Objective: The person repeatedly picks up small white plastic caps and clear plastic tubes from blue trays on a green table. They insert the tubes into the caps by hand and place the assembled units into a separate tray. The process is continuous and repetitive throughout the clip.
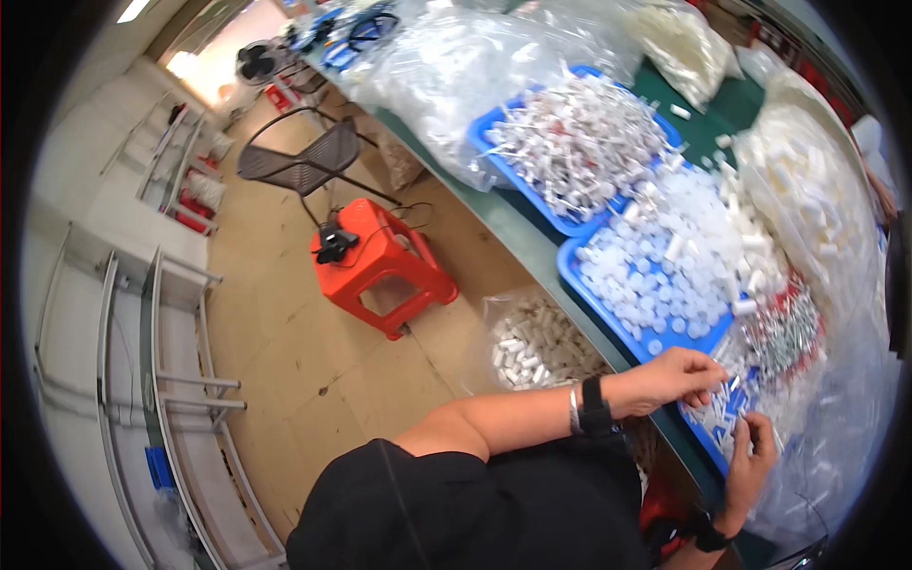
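I see lots of small, thin white bits (708, 414) in a blue tray (702, 440). They lie loose in a messy heap, pointing every which way, some on top of others. I can spot blue between them. The tray sits by the edge of the green table (518, 231). The bits look too tiny for me to tell their exact shape.

The person is wearing a short-sleeved black fabric top (503, 499), a broad black wristband (597, 407) alongside a narrow, pale silvery bracelet (575, 410) on the left wrist, and another dark band (709, 532) circling the right wrist.
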